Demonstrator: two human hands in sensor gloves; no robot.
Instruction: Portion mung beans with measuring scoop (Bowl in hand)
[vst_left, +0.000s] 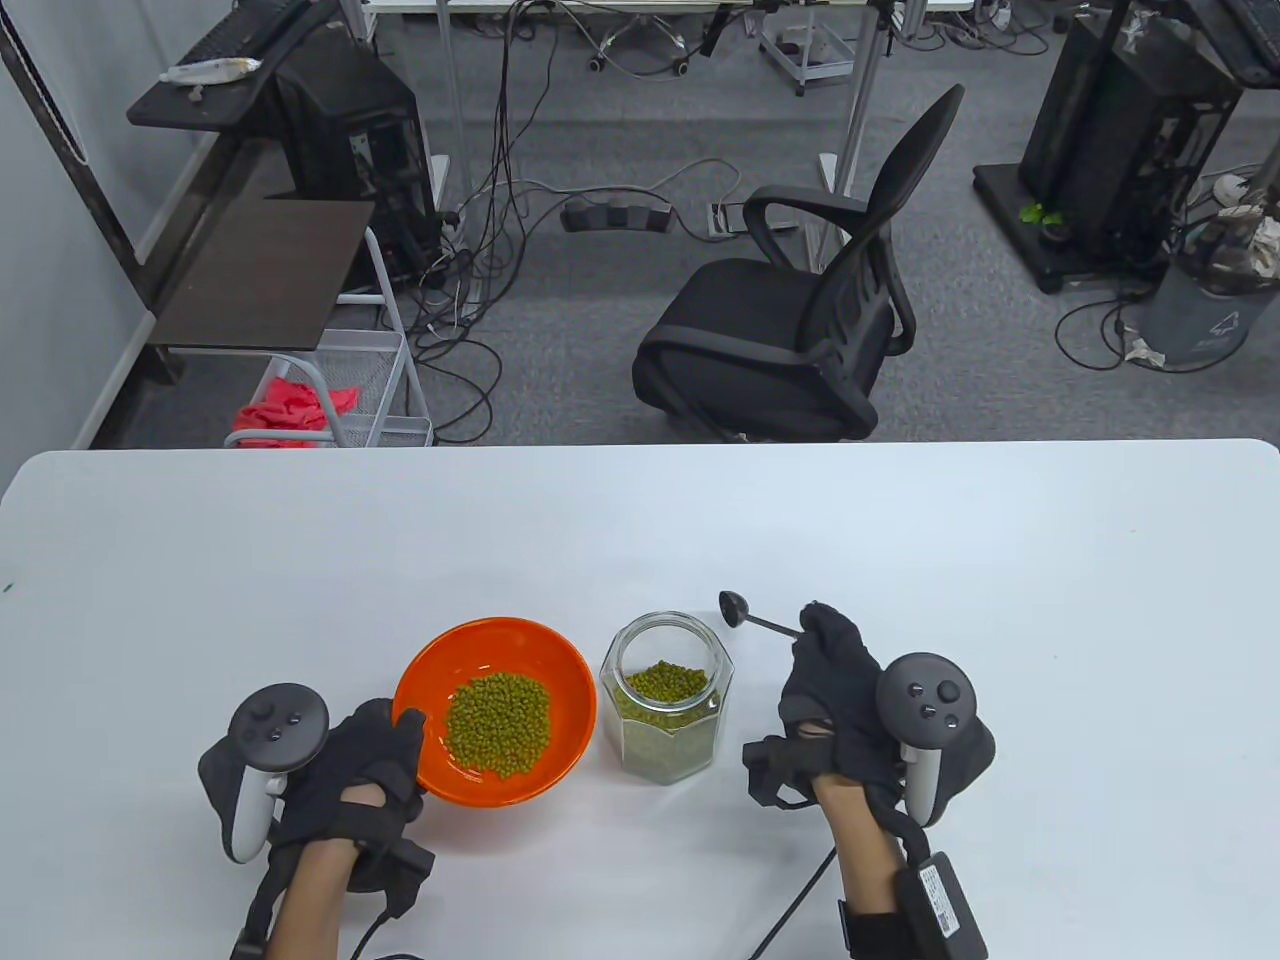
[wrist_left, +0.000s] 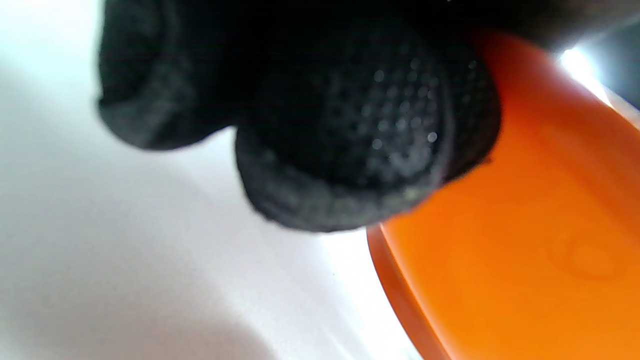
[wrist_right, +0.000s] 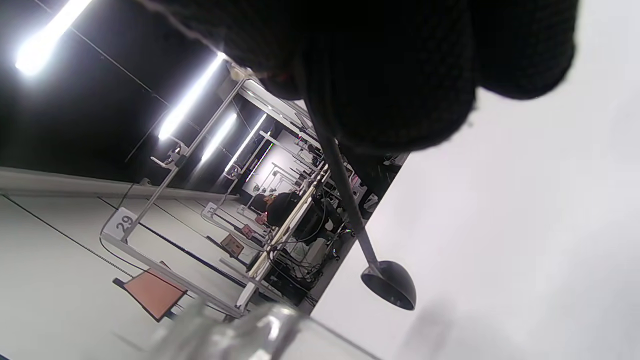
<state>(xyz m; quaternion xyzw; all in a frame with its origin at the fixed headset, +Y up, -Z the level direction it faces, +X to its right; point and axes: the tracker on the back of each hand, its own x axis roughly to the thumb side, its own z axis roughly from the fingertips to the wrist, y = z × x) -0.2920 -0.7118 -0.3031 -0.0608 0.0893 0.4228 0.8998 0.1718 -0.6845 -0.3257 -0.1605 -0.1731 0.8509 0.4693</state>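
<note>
Mung beans (vst_left: 498, 724) in bowl (vst_left: 560, 668) | left hand (vst_left: 345, 775) grips rim | right hand (vst_left: 835, 690) pinches scoop (vst_left: 745, 612)

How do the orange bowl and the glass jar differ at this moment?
The orange bowl is opaque, wide and shallow; the glass jar is clear, narrower and taller. The left hand grips the bowl's rim; no hand touches the jar, and the right hand holds the measuring scoop beside it. Both contain mung beans and are uncovered.
</note>
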